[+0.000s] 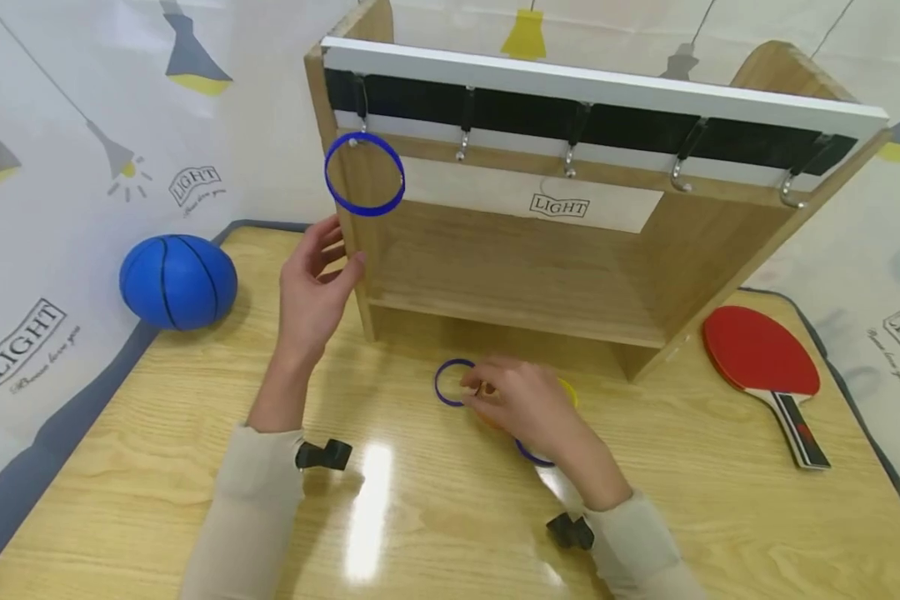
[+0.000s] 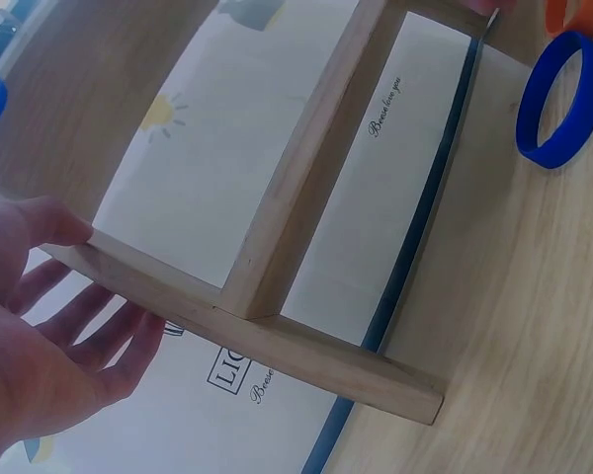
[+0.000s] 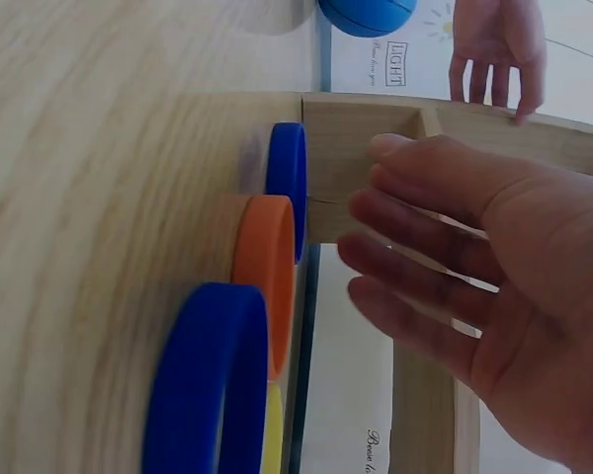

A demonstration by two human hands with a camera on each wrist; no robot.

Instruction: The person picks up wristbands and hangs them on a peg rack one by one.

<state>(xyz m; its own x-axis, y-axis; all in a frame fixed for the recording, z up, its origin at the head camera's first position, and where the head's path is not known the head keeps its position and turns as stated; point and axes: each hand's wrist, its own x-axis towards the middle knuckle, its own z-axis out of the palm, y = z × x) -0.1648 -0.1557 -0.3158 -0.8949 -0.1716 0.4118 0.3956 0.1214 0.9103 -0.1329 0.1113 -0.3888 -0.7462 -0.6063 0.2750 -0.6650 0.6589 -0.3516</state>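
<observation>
My left hand [image 1: 311, 292] grips the left side panel of a wooden hook rack [image 1: 521, 265], thumb on the inner face and fingers outside. From the rack's leftmost hook hangs a blue ring [image 1: 367, 211]. Low over the table, in front of the rack, is my right hand [image 1: 532, 404], its fingers loosely bent with nothing between them in the right wrist view. Beside and beneath it lie a blue ring [image 3: 287, 188], an orange ring [image 3: 262, 281], a nearer blue ring [image 3: 193, 385] and a yellow ring [image 3: 273, 430]. In the head view this hand partly covers them.
Several metal hooks [image 1: 570, 158] line the rack's upper front. A blue ball [image 1: 178, 282] with black seams sits on the table [image 1: 217, 392] at left. To the right lies a red table tennis paddle [image 1: 761, 350]. Printed white sheeting [image 1: 270, 125] stands behind.
</observation>
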